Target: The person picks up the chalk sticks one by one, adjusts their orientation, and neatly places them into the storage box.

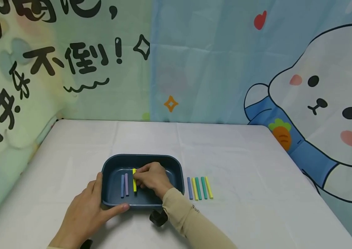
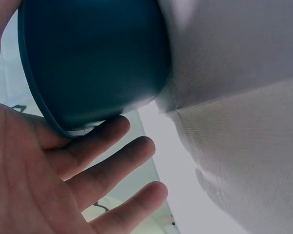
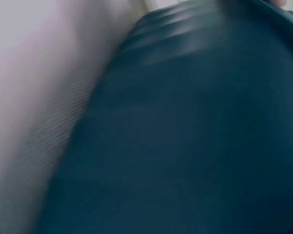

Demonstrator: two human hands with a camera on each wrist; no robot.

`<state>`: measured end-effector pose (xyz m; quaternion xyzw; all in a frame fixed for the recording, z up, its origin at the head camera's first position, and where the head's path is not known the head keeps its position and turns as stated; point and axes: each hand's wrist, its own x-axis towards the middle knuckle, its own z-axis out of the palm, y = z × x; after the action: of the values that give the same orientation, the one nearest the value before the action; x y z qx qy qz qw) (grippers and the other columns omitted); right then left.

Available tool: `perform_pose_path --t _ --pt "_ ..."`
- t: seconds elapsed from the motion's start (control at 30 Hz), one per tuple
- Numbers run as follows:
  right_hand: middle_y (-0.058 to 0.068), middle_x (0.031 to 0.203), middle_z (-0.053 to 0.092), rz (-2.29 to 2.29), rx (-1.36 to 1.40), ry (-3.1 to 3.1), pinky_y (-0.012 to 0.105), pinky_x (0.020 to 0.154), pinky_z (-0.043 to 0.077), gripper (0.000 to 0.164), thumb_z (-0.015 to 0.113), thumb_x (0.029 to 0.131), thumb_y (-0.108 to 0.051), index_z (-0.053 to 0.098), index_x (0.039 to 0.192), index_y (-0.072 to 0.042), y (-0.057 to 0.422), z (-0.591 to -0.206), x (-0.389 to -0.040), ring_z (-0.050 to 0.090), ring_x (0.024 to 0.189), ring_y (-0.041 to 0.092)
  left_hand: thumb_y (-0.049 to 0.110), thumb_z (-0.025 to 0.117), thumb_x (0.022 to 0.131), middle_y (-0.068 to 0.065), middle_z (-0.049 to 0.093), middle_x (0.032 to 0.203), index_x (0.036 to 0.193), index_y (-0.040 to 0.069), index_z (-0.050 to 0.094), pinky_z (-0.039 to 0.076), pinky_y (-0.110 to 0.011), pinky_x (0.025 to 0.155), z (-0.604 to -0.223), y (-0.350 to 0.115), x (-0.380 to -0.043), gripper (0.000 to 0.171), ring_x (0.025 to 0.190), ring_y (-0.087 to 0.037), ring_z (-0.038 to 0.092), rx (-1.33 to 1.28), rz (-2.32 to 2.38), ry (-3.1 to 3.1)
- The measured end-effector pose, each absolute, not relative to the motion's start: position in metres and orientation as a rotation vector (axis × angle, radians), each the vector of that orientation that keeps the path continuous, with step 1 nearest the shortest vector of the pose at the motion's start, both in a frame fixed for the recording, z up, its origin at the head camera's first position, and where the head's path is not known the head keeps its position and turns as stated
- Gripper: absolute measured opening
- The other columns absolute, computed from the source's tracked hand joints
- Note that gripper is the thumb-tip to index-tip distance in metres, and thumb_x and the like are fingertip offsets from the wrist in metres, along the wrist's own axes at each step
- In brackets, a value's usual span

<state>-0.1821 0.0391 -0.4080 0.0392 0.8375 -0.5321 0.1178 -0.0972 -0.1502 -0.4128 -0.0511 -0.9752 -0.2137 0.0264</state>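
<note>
A dark blue tray [image 1: 110, 202] stands on the white table. My right hand [image 1: 153, 178] reaches inside it, pinching a yellow chalk stick [image 1: 134, 185] upright in the head view, near the tray floor; whether it touches is unclear. Just left of that lie a blue chalk stick [image 1: 122, 186] and a purple chalk stick [image 1: 126, 185]. Against the tray's left front corner rests my left hand [image 1: 85, 207], thumb along the front and fingers along the left side. In the left wrist view, the left fingers [image 2: 112, 180] are spread and fairly straight, touching the tray wall [image 2: 97, 63].
Right of the tray, several chalk sticks [image 1: 198, 188] in blue, yellow and green lie in a row on the white tablecloth [image 1: 256, 193]. A printed curtain [image 1: 200, 69] hangs behind and beside the table. The tray's outer wall [image 3: 176, 131] fills the blurred right wrist view.
</note>
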Motion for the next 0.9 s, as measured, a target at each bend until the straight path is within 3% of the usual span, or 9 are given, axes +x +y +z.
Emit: perform_pose_path --t 0.9 --pt "0.002 0.066 0.067 -1.407 0.062 2.525 0.024 0.054 0.054 0.003 0.078 0.084 -0.001 0.076 0.085 0.0 0.0316 -0.4119 -0.1803 0.064 0.053 0.01 0.086 0.059 0.076 -0.033 0.052 0.134 0.154 -0.013 0.025 0.051 -0.055 0.088 -0.4115 -0.1487 -0.0965 0.131 0.108 -0.04 0.063 -0.178 -0.641 -3.016"
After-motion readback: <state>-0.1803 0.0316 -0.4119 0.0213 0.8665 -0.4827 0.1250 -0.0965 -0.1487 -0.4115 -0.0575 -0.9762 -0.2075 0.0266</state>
